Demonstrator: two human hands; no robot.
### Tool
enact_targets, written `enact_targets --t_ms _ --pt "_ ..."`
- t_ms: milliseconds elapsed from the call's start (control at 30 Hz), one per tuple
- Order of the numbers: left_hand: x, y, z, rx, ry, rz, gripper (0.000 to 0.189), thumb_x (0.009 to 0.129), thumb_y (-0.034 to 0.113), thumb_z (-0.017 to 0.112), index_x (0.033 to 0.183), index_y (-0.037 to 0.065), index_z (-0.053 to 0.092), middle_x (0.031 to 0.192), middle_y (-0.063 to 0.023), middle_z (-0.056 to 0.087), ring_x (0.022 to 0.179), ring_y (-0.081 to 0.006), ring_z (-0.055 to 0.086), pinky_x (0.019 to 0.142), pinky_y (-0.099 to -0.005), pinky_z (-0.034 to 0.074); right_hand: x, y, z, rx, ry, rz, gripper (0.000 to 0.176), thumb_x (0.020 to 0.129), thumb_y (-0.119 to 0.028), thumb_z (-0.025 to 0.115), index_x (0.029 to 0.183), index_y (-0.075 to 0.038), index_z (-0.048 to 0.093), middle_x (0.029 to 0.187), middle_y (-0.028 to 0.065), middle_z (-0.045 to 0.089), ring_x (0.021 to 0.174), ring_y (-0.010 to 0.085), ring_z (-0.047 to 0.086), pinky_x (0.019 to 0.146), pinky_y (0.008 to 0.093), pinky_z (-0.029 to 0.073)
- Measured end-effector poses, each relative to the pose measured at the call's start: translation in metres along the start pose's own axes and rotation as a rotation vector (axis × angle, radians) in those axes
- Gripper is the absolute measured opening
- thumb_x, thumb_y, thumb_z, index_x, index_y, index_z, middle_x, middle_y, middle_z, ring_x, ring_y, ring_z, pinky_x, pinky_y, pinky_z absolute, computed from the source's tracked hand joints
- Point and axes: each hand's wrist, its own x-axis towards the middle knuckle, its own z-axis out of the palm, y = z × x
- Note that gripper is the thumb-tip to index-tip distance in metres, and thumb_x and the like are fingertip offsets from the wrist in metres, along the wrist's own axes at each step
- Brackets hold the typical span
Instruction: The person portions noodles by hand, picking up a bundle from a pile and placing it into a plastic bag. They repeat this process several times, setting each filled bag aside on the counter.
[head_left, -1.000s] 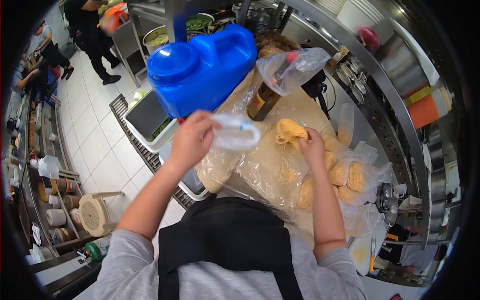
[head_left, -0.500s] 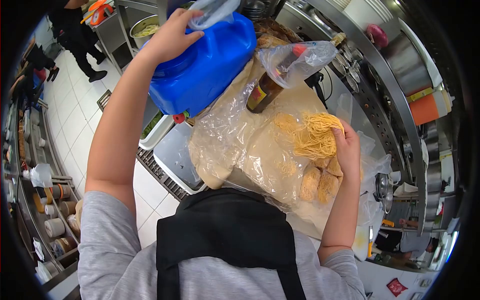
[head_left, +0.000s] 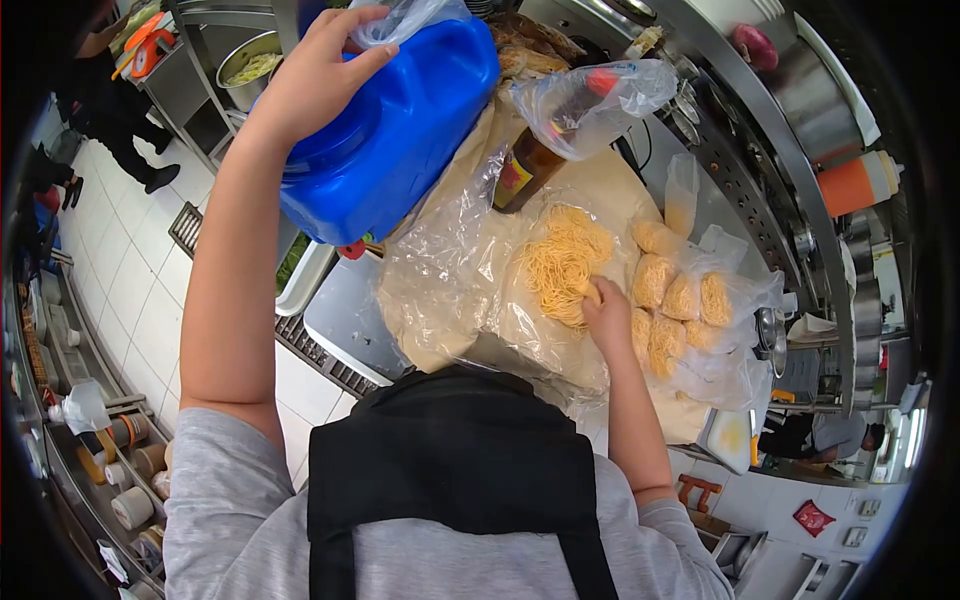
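Yellow noodles [head_left: 565, 262] lie in a loose pile on a clear plastic sheet over brown paper. My right hand [head_left: 608, 312] pinches some of the noodles at the pile's lower right edge. To the right, several bagged noodle portions [head_left: 682, 298] sit side by side. My left hand [head_left: 325, 75] is at the top of a blue plastic container [head_left: 400, 150], its thumb and fingers on a clear plastic bag [head_left: 405, 20]. A brown bottle [head_left: 525, 172] with a plastic bag round its top stands behind the pile.
A pot [head_left: 250, 70] and an orange scale [head_left: 150, 45] are at the upper left. A white-rimmed tray [head_left: 350, 310] is beside the paper. Metal shelving [head_left: 790, 210] runs along the right. One person [head_left: 120, 120] stands at the upper left, another [head_left: 835, 437] at the right.
My right hand has moved left and down with the noodles, which now rest on the sheet. More bagged portions show on the right. My left hand remains at the bag, and the view has shifted.
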Motion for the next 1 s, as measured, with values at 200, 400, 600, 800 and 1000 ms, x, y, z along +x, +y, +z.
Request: enact_targets --t_ms 200,400,600,800,1000 --pt "-0.001 0.003 -0.002 -0.027 0.015 -0.018 0.047 0.097 0.033 0.061 0.139 0.013 0.053 0.118 -0.0048 0.052 0.105 -0.0167 0.056 0.099 -0.0305 0.044 0.035 -0.095 -0.094 0.208 0.116 0.107 0.027 0.083 0.000 0.065 0.109 -0.002 0.063 0.098 0.0083 0.065 0.090 0.0161 0.061 0.081 0.0287 0.048" --pt "-0.010 0.035 -0.011 -0.079 0.023 -0.146 0.044 0.095 0.016 0.059 0.136 0.002 0.051 0.111 -0.0104 0.054 0.099 -0.0200 0.056 0.089 -0.0307 0.046 0.059 -0.105 -0.138 0.513 0.165 0.017 0.021 0.087 0.002 0.063 0.108 -0.001 0.061 0.099 0.0023 0.064 0.088 0.0072 0.059 0.077 0.0208 0.046" --pt "-0.003 0.001 -0.002 -0.038 0.057 -0.037 0.047 0.096 0.031 0.062 0.139 0.012 0.053 0.120 -0.0054 0.052 0.105 -0.0164 0.056 0.099 -0.0303 0.043 0.033 -0.065 -0.127 0.762 0.237 0.228 0.017 0.091 0.000 0.061 0.108 -0.001 0.059 0.097 0.0002 0.063 0.087 0.0070 0.058 0.075 0.0199 0.045" --pt "-0.003 0.003 -0.003 -0.053 0.079 -0.010 0.046 0.096 0.026 0.063 0.137 0.010 0.053 0.120 -0.0077 0.051 0.097 -0.0185 0.055 0.094 -0.0314 0.045 0.027 -0.008 -0.079 0.416 0.100 0.201 0.021 0.089 -0.001 0.065 0.110 -0.003 0.063 0.101 0.0029 0.065 0.087 0.0106 0.059 0.078 0.0244 0.048" --pt "-0.003 0.011 -0.006 -0.097 0.033 -0.091 0.048 0.096 0.026 0.062 0.140 0.011 0.051 0.127 -0.0082 0.049 0.112 -0.0188 0.055 0.099 -0.0307 0.044 0.063 -0.074 -0.045 0.194 -0.075 0.113 0.036 0.086 -0.008 0.071 0.121 -0.010 0.064 0.117 0.0114 0.066 0.109 0.0212 0.061 0.089 0.0321 0.050"
